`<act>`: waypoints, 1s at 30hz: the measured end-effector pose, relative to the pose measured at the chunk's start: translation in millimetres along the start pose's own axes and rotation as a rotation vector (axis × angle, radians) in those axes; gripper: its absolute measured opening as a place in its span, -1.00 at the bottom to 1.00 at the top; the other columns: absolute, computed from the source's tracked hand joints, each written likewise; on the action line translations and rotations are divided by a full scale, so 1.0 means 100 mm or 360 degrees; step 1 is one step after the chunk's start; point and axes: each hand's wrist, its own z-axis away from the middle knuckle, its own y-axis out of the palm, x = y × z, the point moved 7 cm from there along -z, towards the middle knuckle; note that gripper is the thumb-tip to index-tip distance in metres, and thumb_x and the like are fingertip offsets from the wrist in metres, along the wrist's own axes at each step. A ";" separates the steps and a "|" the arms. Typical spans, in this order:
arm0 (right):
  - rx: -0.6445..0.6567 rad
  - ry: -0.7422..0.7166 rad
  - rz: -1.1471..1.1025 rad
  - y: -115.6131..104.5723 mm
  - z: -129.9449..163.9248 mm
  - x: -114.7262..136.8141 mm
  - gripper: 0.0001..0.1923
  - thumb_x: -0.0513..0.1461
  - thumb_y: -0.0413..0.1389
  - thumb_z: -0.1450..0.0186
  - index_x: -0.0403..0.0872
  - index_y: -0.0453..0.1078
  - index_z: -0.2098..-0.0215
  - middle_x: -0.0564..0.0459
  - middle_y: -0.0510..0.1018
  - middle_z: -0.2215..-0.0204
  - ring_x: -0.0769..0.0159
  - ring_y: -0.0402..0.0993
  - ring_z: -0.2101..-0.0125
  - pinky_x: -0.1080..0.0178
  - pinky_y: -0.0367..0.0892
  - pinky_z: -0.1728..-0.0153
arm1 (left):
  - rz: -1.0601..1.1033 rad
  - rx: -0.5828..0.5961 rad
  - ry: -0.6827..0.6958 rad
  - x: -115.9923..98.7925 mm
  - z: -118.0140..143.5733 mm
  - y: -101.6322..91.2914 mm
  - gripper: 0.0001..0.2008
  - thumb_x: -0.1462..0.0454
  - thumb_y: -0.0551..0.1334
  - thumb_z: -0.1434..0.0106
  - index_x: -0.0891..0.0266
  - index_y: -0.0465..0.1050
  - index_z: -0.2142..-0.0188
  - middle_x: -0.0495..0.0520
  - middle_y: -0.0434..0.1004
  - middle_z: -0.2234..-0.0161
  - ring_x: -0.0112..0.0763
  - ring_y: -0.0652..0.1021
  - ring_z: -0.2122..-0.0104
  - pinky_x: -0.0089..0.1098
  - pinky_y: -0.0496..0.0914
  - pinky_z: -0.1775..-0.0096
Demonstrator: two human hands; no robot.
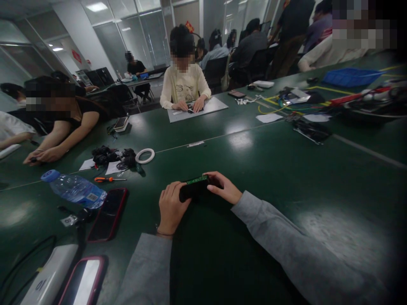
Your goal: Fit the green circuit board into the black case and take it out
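Observation:
Between my two hands is a dark, box-shaped device (194, 189) with a strip of green circuit board showing along its top edge. My left hand (171, 205) wraps round its left end, fingers behind and thumb in front. At the other end my right hand (224, 187) pinches the device's right corner, with the fingers on top and the thumb on the near side. The device is held just over the green table (254, 254), tilted slightly; whether it touches the surface I cannot tell. Its underside is hidden.
To my left are a water bottle (76, 190), an orange screwdriver (108, 179), a dark phone (108, 215), a red-cased phone (83, 281), and a white box (51, 275). Black cable bundles (110, 156) and a white tape roll (145, 156) lie beyond. A person (186, 84) works opposite; a blue tray (352, 77) stands far right.

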 end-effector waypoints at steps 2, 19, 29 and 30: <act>0.0024 0.0004 -0.0137 0.03 -0.01 -0.01 -0.43 0.05 0.18 -0.15 -0.04 0.22 -0.01 -0.06 0.38 0.07 0.18 0.37 0.07 0.07 0.30 0.02 | 0.0248 0.0002 -0.0116 0.03 0.00 0.03 -0.68 0.17 0.28 -0.10 0.19 0.39 0.15 0.12 0.45 0.16 -0.24 0.46 0.14 -0.27 0.32 0.14; -0.0128 0.0370 -0.1268 0.32 0.06 -0.19 -0.61 -0.16 0.32 -0.07 -0.09 0.41 0.16 -0.05 0.49 0.16 0.22 0.45 0.17 0.19 0.33 0.07 | 0.1432 0.0316 -0.0859 0.06 0.13 0.48 -0.54 0.03 0.30 -0.05 0.33 0.41 0.19 0.20 0.51 0.21 -0.27 0.52 0.22 -0.27 0.37 0.15; -0.0162 0.0508 -0.1108 0.37 0.06 -0.19 -0.43 -0.06 0.30 -0.08 -0.06 0.35 -0.01 -0.07 0.48 0.09 0.15 0.43 0.08 0.11 0.30 0.00 | 0.1404 0.0305 -0.0733 0.15 0.11 0.40 -0.49 0.06 0.28 -0.09 0.27 0.28 0.03 0.16 0.42 0.17 -0.32 0.45 0.17 -0.26 0.33 0.10; -0.0142 0.0480 -0.1043 0.38 0.06 -0.17 -0.44 -0.06 0.30 -0.09 -0.05 0.36 -0.01 -0.06 0.47 0.06 0.15 0.41 0.05 0.11 0.29 -0.02 | 0.1462 0.0278 -0.0744 0.18 0.10 0.40 -0.47 0.07 0.28 -0.09 0.27 0.27 0.01 0.15 0.41 0.18 -0.33 0.45 0.18 -0.26 0.34 0.10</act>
